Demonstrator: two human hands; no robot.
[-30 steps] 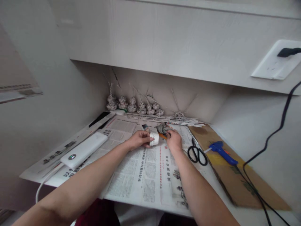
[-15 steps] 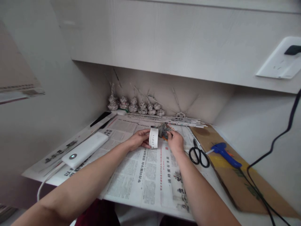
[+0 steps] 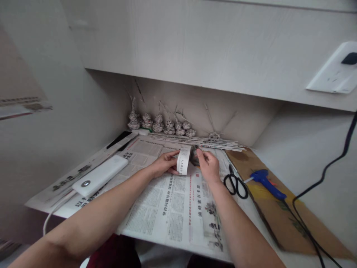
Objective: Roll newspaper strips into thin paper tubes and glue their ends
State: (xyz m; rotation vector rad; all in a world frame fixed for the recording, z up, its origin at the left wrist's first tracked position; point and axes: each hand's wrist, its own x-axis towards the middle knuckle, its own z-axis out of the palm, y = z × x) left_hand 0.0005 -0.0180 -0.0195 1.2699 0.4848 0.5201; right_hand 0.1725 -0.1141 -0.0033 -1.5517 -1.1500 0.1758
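My left hand (image 3: 165, 163) is closed on a curved strip of printed white paper (image 3: 183, 162), fingers behind it and to its left. Just right of the strip is a dark grey crumpled piece (image 3: 193, 155), partly hidden by my right hand. Thumb and fingers of my right hand (image 3: 209, 164) pinch at this piece, whose kind I cannot make out. Both hands are above newspaper sheets (image 3: 150, 212) spread on the table. Black-handled scissors (image 3: 236, 186) lie to the right of my right hand.
A blue glue gun (image 3: 269, 185) with a black cord rests on a cardboard sheet (image 3: 281, 223) at right. A white power bank (image 3: 102, 176) with a cable lies at left. Behind are long paper sticks (image 3: 195, 140) and several woven paper gourds (image 3: 158, 125), under an overhanging panel (image 3: 178, 44).
My right hand has turned and lifted slightly, covering more of the grey piece. The paper strip shows wider and is tilted more to the right. My left hand has barely moved.
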